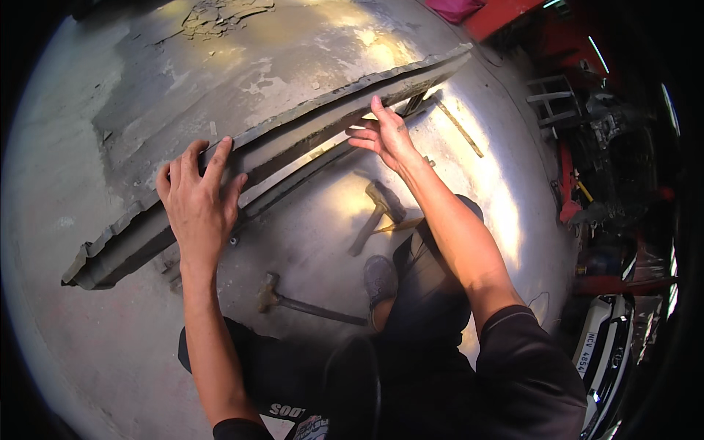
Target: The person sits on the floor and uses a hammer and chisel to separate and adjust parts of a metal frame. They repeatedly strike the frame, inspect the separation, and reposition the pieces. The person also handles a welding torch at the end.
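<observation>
A long grey sheet-metal channel (282,147) with ragged, bent edges runs slantwise from the near left to the far right. My left hand (196,191) is closed over its upper edge left of the middle, fingers across the rim and thumb on the inner face. Farther right, my right hand (389,138) holds the lower edge, its thumb against the face and its fingers curled beneath. Below the channel runs a dark metal bar (301,181), partly hidden by it. Two hammers lie on the floor: a heavy-headed one (380,205) near my knee and a long-handled one (308,306) nearer me.
The concrete floor (66,220) is worn and patchy, with flaked pieces (220,18) at the far side. A thin metal strip (460,129) lies to the right. Car parts and a grey frame (551,99) line the right side, with a car's front bumper (605,352) nearer.
</observation>
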`<state>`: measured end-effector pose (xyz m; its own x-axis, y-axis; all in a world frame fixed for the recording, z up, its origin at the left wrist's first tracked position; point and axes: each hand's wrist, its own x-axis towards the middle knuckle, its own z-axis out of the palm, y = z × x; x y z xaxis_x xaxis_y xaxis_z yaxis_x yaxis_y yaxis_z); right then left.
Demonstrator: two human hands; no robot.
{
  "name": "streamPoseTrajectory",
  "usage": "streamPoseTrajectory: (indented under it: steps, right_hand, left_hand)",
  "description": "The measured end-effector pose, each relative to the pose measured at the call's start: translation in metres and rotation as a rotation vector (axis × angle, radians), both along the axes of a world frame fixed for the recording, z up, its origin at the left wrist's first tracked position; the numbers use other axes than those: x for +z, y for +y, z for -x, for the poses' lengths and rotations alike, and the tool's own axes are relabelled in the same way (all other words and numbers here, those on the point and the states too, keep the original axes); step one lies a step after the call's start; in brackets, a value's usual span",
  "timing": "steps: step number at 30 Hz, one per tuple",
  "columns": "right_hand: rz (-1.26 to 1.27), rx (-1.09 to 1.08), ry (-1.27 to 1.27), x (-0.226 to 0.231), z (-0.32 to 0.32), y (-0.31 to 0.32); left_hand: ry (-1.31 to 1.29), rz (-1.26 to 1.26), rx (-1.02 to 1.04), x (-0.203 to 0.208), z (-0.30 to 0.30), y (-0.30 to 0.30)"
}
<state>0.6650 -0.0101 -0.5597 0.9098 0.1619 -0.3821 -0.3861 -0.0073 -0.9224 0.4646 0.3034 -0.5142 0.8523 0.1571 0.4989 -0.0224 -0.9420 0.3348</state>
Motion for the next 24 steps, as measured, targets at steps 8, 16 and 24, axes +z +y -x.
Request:
streamPoseTrajectory:
  steps: [8,16,24]
  right_hand:
    - [1.023,0.618,-0.486,-0.122,0.015,-0.017]
    - [1.239,1.248,-0.856,-0.199,-0.032,0.029]
    - [1.09,1.326,-0.736,-0.191,-0.057,0.016]
  left_hand:
    - [0.245,-0.149,0.072,-0.006,-0.046,0.025]
    - [0.34,-0.138,0.206,-0.028,-0.071,0.042]
    - [0.274,0.366,0.282,-0.076,-0.095,0.07]
